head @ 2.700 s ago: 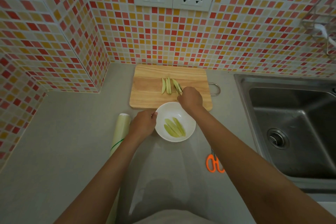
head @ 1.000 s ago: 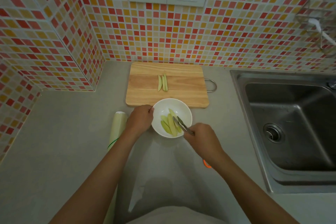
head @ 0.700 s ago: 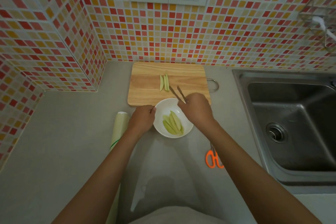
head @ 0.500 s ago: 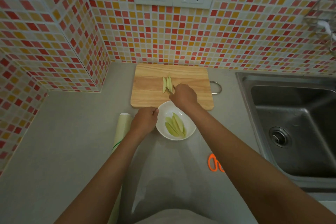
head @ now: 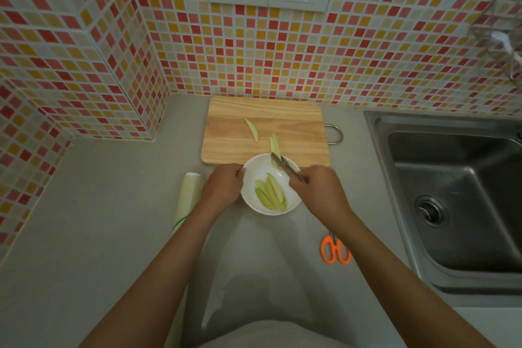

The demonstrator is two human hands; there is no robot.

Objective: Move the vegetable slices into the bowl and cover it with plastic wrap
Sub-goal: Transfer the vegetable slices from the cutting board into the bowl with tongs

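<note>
A white bowl (head: pixel 254 178) with several pale green vegetable slices (head: pixel 270 192) sits on the counter just in front of a wooden cutting board (head: pixel 296 127). My left hand (head: pixel 224 186) grips the bowl's left rim. My right hand (head: pixel 319 192) holds metal tongs (head: pixel 286 168), which pinch a green slice (head: pixel 274 147) over the bowl's far rim. One more slice (head: pixel 252 129) lies on the board. A roll of plastic wrap (head: pixel 187 200) lies left of the bowl, partly hidden by my left forearm.
Orange-handled scissors (head: pixel 334 251) lie on the counter to the right of my right arm. A steel sink (head: pixel 452 192) takes up the right side. Tiled walls close off the back and the left corner.
My right hand has pulled back from the board with a slice in the tongs, now over the bowl's far rim. One slice is left on the board, shifted askew. The left hand stays put.
</note>
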